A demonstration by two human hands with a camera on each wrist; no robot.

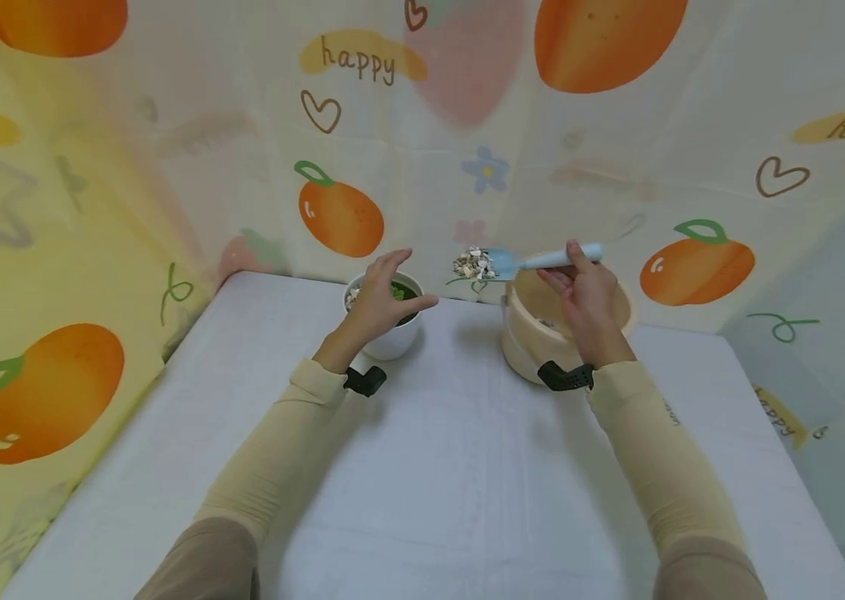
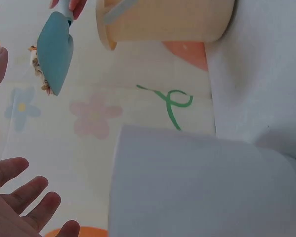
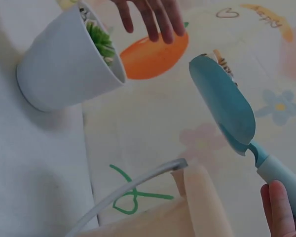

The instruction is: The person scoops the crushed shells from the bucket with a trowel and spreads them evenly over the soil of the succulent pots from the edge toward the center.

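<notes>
Nearest the camera were the person's two sleeves (image 1: 201, 558), brown toward the bottom edge and cream toward the wrists, each wrist wearing a black band (image 1: 565, 377). They reached forward over a table (image 1: 437, 467) covered in white cloth. The right hand (image 1: 589, 304) grasped the pale blue handle of a trowel (image 1: 505, 263), holding it above the rim of a cream bucket (image 1: 520, 333), with the blade reaching out past the bucket's left side. A heap of pale, mixed chips (image 1: 473, 263) lay on the blade, whose tip pointed left. The left hand (image 1: 381, 300) gripped nothing; its thumb and fingers were spread apart above a white pot (image 1: 392, 342), clear of the rim. In that pot stood a small green plant (image 1: 400, 292), with whitish bits at the left side. The bucket stood to the right of the pot, well apart from it, its grey handle (image 3: 128, 192) lowered against the side. Behind hung a cloth (image 1: 437, 200) printed with oranges, flowers and hearts.
</notes>
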